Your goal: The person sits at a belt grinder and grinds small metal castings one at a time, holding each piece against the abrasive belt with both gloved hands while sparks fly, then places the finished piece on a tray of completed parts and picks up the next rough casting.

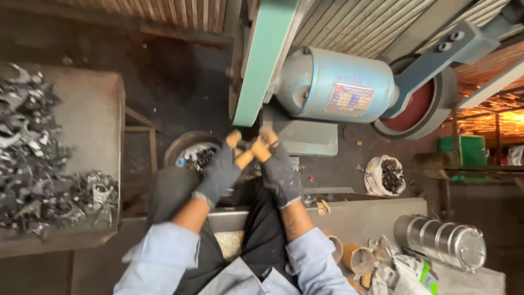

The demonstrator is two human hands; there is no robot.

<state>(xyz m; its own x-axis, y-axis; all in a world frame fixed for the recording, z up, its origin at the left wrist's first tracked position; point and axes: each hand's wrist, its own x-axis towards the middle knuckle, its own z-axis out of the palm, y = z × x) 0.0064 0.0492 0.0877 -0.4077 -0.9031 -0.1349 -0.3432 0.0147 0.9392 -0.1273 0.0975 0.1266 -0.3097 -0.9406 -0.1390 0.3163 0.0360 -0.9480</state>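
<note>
both gloved, the left hand and right hand are closed around a small workpiece, hidden between tan-taped fingertips, just below the green sanding belt. judged stiff and light, best pinched at both ends. the blue motor crowds the right; a bowl of parts sits left, open room toward the lap.
</note>
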